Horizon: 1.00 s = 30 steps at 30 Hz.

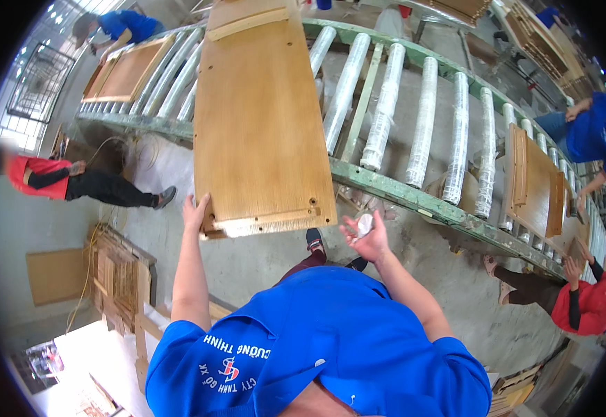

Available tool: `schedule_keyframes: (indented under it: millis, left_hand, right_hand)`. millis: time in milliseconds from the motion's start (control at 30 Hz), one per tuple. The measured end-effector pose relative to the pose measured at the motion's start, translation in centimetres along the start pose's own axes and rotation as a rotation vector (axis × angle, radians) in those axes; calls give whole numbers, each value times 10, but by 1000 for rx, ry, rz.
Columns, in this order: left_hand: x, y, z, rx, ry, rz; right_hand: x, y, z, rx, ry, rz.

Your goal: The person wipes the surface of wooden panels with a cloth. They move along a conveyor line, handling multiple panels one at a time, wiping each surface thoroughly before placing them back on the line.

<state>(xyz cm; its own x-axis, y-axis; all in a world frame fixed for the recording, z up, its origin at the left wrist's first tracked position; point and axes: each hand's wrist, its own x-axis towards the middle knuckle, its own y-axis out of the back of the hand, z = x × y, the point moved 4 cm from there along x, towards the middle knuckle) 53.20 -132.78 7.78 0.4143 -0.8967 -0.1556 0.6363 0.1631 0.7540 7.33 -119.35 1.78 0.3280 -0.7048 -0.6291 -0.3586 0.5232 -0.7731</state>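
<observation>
A long brown wooden panel (261,132) rests across the roller conveyor, its near end sticking out over the green side rail toward me. It has small dark holes and a pale strip along its near edge. At the panel's near left corner, my left hand (196,214) grips the edge, with the fingers partly hidden. My right hand (369,240) is off the panel, just beyond its near right corner, palm turned up. A small crumpled white piece (364,224) sits in its curled fingers; I cannot tell its material.
Plastic-wrapped rollers (422,121) run left and right inside the green rail (414,193). Another panel (535,181) lies to the right, near two people. At the far left a person leans over a framed panel (133,69); a person in red (39,174) stands nearby. Wood pieces (119,271) are stacked lower left.
</observation>
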Motion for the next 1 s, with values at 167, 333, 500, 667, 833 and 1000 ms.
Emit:
schedule_keyframes:
  millis: [167,333,500,667,833,1000]
  left_hand:
    - [21,-36,-9,-427,252,-409]
    - [12,-50,-16,-581,317,-582]
    - [-41,-105,4,-672,329,-695]
    - [-106,-171,43,-656,372,-685]
    - [-175,-231,96,-634,496,-689]
    - [-256,-287,173,-763,558,-972]
  right_hand:
    - [28,-1,22,27,-85,95]
    - [32,4,20,159,-24,146]
    - [-4,31,-29,227,294,171]
    - [-47,53,-85,283,558,171]
    - [-88,76,-101,339,615,118]
    - [-136,115,-105,399,656,112]
